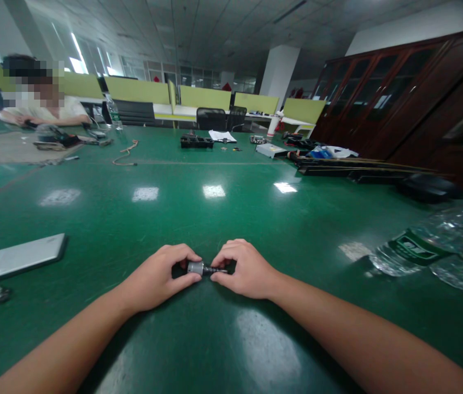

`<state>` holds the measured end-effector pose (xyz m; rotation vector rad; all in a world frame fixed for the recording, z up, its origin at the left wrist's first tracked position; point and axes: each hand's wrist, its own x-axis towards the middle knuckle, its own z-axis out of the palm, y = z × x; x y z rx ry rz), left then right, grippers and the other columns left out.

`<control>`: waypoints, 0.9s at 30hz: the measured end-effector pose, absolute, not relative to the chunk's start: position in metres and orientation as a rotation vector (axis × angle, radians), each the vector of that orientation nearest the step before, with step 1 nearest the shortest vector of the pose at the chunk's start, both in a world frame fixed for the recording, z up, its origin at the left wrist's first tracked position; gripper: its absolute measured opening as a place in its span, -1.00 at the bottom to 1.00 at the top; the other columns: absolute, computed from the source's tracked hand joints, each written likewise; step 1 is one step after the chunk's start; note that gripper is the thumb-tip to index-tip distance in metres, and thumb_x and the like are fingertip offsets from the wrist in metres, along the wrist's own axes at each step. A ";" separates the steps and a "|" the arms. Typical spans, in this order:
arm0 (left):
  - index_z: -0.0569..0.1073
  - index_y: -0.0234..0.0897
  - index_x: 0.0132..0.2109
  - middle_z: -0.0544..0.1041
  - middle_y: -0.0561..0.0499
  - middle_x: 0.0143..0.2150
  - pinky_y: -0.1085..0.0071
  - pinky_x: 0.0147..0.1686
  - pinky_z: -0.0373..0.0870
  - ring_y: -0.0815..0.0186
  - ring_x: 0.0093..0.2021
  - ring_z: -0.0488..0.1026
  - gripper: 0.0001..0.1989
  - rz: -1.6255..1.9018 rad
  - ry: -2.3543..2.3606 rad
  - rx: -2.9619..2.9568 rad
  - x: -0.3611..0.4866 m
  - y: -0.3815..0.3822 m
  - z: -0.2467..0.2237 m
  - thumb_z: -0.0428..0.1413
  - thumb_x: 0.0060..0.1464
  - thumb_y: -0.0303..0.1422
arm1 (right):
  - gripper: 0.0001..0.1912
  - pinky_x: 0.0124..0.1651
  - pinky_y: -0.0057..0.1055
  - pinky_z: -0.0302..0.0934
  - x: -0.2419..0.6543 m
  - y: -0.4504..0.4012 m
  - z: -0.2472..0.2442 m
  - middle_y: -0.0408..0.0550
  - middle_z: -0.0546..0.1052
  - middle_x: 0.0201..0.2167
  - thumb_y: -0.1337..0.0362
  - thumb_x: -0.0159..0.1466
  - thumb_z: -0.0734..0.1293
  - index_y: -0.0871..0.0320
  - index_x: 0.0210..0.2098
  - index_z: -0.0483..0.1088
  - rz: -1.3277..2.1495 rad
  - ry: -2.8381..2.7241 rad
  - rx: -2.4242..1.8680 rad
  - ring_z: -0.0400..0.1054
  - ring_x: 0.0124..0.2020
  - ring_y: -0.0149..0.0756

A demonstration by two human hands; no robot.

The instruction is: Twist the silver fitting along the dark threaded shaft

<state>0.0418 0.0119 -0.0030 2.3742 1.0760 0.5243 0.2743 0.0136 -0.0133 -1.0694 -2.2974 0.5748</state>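
Between both hands, low over the green table (215,219), lies a small part like a motor: a silver-grey cylinder (195,267) with a thin dark ridged shaft (217,270) pointing right. My left hand (155,277) pinches the cylinder between thumb and fingers. Around the shaft, my right hand (245,269) is closed, with thumb and fingertips at the shaft's near end by the cylinder. The shaft's tip shows inside the right hand's curl. Whether the part touches the tabletop, I cannot tell.
To the left lies a flat silver device (22,257) with a cable. Large water bottles (415,249) lie on the right. Farther back are a black tray (197,141), papers (222,136), a grey box (271,150) and long dark bars (338,167). A person (42,104) sits far left.
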 end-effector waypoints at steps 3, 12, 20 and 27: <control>0.47 -0.20 -0.07 0.54 -0.02 -0.16 0.31 -0.13 0.33 0.22 -0.17 0.45 -0.78 0.514 1.077 2.374 0.042 0.012 -0.003 0.14 0.17 -0.23 | -0.89 -0.13 -0.32 0.13 0.275 0.013 -0.013 -0.18 0.52 -0.48 0.33 0.06 0.49 0.13 -0.41 0.50 0.564 -2.286 -1.079 0.37 -0.37 -0.35; 0.47 -0.20 -0.09 0.54 -0.01 -0.18 0.33 -0.15 0.33 0.23 -0.19 0.45 -0.79 0.526 1.083 2.361 0.042 0.012 -0.003 0.13 0.17 -0.23 | -0.89 -0.16 -0.32 0.12 0.275 0.013 -0.014 -0.20 0.50 -0.49 0.33 0.04 0.49 0.13 -0.43 0.48 0.548 -2.277 -1.121 0.36 -0.38 -0.35; 0.46 -0.23 -0.13 0.52 0.00 -0.22 0.36 -0.21 0.36 0.24 -0.23 0.45 -0.82 0.554 1.115 2.309 0.042 0.012 0.002 0.08 0.19 -0.25 | -0.90 -0.16 -0.32 0.11 0.276 0.014 -0.012 -0.19 0.51 -0.49 0.35 0.04 0.48 0.12 -0.46 0.48 0.549 -2.247 -1.223 0.35 -0.37 -0.34; 0.45 -0.25 -0.15 0.51 -0.01 -0.24 0.33 -0.23 0.35 0.22 -0.25 0.44 -0.81 0.594 1.242 2.282 0.039 0.016 0.002 0.07 0.18 -0.24 | -0.92 -0.25 -0.36 0.11 0.281 0.018 -0.013 -0.16 0.52 -0.46 0.36 0.04 0.45 0.11 -0.44 0.48 0.479 -2.157 -1.398 0.33 -0.37 -0.32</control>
